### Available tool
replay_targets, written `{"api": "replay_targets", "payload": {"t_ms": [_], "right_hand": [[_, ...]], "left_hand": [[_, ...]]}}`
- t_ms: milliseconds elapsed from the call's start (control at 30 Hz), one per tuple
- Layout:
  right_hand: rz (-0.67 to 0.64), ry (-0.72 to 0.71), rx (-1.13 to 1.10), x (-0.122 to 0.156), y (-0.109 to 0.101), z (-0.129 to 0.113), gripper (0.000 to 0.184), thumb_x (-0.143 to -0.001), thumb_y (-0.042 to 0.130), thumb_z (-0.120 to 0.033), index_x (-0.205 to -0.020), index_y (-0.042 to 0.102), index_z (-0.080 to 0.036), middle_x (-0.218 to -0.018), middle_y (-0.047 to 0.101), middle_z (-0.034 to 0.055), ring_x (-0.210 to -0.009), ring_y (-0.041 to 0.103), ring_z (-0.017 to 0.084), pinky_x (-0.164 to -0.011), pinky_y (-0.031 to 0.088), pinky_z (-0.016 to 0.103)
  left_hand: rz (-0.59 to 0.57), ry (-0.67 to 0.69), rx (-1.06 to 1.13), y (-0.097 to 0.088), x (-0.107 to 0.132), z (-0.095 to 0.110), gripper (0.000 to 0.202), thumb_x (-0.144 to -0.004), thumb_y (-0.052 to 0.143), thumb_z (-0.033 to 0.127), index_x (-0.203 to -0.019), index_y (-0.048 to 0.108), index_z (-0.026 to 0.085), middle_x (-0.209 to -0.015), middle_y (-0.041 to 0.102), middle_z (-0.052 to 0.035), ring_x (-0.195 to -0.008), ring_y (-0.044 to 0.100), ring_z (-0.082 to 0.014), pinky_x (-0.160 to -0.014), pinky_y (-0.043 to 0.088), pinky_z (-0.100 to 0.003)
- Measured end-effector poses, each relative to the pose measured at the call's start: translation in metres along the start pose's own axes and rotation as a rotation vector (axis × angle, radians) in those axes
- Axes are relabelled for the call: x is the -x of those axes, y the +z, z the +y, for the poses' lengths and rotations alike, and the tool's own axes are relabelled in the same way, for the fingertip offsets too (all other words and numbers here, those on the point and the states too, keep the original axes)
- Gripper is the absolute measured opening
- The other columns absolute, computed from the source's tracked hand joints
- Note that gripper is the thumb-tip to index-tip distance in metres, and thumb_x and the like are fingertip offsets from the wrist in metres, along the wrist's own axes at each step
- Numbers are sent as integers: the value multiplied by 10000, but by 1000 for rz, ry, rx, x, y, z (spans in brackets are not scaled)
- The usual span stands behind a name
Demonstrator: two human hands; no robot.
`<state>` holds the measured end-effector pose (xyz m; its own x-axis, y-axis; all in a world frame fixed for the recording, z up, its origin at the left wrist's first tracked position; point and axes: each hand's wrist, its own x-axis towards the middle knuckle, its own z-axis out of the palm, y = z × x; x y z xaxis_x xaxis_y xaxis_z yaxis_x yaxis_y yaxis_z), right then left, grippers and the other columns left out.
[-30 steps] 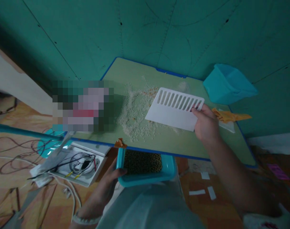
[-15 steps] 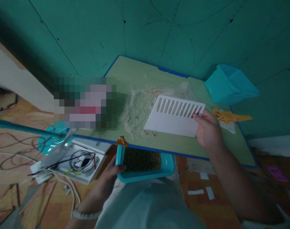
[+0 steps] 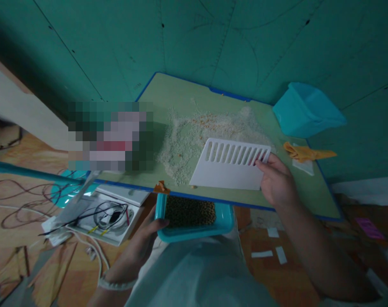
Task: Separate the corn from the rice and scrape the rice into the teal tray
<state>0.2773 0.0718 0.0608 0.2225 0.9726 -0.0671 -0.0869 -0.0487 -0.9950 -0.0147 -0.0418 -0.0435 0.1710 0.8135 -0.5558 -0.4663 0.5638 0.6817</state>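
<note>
My right hand (image 3: 278, 181) grips the right end of a white slotted plastic scraper (image 3: 227, 172), whose lower edge is close to the table's front edge. Beyond and left of it, pale grains (image 3: 177, 157) lie spread over the table (image 3: 308, 192), with some orange-brown kernels (image 3: 206, 121) among them. Below the front edge, my left hand (image 3: 150, 232) holds a turquoise plastic tub (image 3: 196, 235) by its left side, thumb over the rim. Dark greenish-brown beans or pellets (image 3: 190, 212) fill much of the tub, their kind hard to make out.
A turquoise bin (image 3: 305, 111) stands at the table's back right, near an orange cloth or glove (image 3: 308, 152). Brown tape (image 3: 161, 187) sticks to the front edge. A blurred-out item covers the left end. A white box with cables (image 3: 107, 217) lies lower left.
The scraper in my right hand has moved toward the front edge, uncovering more grains behind it. The tub in my left hand stays almost in place.
</note>
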Motion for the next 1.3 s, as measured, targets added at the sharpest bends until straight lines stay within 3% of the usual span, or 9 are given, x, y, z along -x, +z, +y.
{"api": "replay_targets", "payload": {"t_ms": [300, 433, 567, 700, 1133, 1300], "right_hand": [[-28, 50, 7, 15, -5, 5, 164, -693, 734, -329, -828, 673, -261, -766, 751, 17, -856, 721, 289, -819, 544, 477], [-40, 18, 37, 19, -17, 6, 158, -715, 717, -331, -856, 680, -270, -780, 744, 29, -851, 721, 300, -813, 544, 490], [84, -93, 39, 11, -32, 6, 187, -692, 715, -306, -875, 687, -283, -862, 739, 44, -854, 705, 293, -830, 537, 502], [172, -152, 73, 3, -40, 8, 170, -677, 700, -285, -843, 671, -274, -892, 711, 53, -841, 673, 273, -831, 530, 493], [95, -55, 107, 12, -36, 9, 174, -686, 685, -303, -856, 650, -286, -786, 733, 59, -826, 718, 334, -788, 535, 552], [68, -10, 101, 23, -33, 9, 149, -704, 700, -331, -844, 673, -287, -800, 749, 63, -892, 726, 348, -835, 532, 575]], "left_hand": [[-12, -1, -3, 7, 1, 2, 354, -712, 728, 265, -1060, 787, 236, -1207, 782, -33, -1300, 564, -368, -1040, 465, -458], [34, -21, -3, 9, 2, 5, 413, -650, 773, 285, -1060, 783, 242, -1180, 790, -40, -1247, 598, -390, -1032, 463, -482], [53, -23, -13, 14, 2, 9, 482, -625, 781, 282, -1106, 766, 253, -1216, 778, -36, -1240, 600, -397, -1040, 451, -489], [1, -20, -3, 13, 1, 7, 482, -665, 764, 287, -1146, 753, 256, -1255, 763, -28, -1281, 574, -385, -1046, 446, -463], [8, -14, -12, 9, 0, 3, 508, -670, 758, 295, -1176, 742, 252, -1261, 760, -42, -1253, 599, -384, -1026, 458, -453], [30, -15, -14, 10, -1, 4, 502, -646, 768, 296, -1146, 755, 250, -1252, 764, -53, -1239, 607, -391, -1023, 458, -465]]}}
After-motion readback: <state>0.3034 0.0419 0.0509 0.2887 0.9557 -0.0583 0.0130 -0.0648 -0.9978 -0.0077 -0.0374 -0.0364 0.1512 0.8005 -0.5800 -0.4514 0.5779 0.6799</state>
